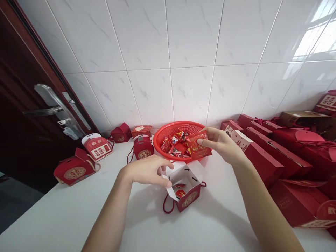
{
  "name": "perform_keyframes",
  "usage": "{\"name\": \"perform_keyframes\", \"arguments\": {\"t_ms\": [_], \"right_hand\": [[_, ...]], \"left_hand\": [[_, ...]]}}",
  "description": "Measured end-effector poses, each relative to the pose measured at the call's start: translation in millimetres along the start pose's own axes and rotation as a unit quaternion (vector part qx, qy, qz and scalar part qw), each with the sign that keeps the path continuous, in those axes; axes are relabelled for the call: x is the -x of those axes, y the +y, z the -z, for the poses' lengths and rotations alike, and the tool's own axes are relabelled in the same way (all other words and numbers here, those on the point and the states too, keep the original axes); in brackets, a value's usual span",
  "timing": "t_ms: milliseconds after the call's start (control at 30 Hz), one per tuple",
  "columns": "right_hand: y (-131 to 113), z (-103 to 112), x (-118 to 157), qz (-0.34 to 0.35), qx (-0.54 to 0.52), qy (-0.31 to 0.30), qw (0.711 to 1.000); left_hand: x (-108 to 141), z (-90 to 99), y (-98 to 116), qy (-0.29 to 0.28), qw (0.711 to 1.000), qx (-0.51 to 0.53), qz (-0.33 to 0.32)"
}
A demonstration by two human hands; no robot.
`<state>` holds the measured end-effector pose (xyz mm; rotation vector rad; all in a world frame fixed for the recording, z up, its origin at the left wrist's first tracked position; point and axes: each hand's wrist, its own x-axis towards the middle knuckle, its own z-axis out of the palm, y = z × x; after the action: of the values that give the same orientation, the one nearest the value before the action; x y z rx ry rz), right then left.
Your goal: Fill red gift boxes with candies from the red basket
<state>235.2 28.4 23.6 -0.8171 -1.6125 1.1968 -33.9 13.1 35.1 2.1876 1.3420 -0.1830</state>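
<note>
My right hand [223, 145] is closed on a red candy packet [198, 145], holding it over the front right of a red plastic basket [181, 124]. Wrapped candies [174, 140] lie inside that basket. In front of it stands a small red gift box [189, 200] with its white flaps raised and a cord loop at each side. A few red wrapped pieces [180, 193] show at its bottom. At the box's left side, my left hand [147, 171] has thumb and fingers apart, the thumb against a white flap [172, 191]; its other fingers are partly hidden.
Several red gift boxes [76, 171] stand on the white table [147, 224] to the left and behind. Many red cartons [265, 157] crowd the right side. A tiled wall [189, 87] rises behind, and a dark door [23, 80] is at left.
</note>
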Motion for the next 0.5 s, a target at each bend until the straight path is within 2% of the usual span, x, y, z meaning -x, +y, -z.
{"name": "perform_keyframes", "arguments": {"t_ms": [167, 267, 333, 400, 500], "right_hand": [[17.0, -17.7, -3.5, -0.054, 0.057, -0.086, 0.993], [23.1, -29.5, -4.4, -0.072, 0.153, -0.171, 0.971], [24.9, -33.6, -4.4, -0.079, 0.214, -0.205, 0.952], [24.8, -34.0, -4.2, -0.066, 0.255, -0.179, 0.948], [20.6, -29.3, -2.9, -0.028, 0.292, -0.098, 0.951]], "left_hand": [[-8.5, 1.9, -3.6, -0.044, 0.999, -0.012, -0.018], [-12.2, 2.4, -3.5, -0.065, 0.997, -0.033, -0.031], [-13.2, 2.1, -3.9, -0.068, 0.997, -0.033, -0.027], [-13.4, 1.5, -4.8, -0.068, 0.997, -0.025, -0.013], [-13.2, 0.5, -6.6, -0.067, 0.998, -0.011, 0.007]]}}
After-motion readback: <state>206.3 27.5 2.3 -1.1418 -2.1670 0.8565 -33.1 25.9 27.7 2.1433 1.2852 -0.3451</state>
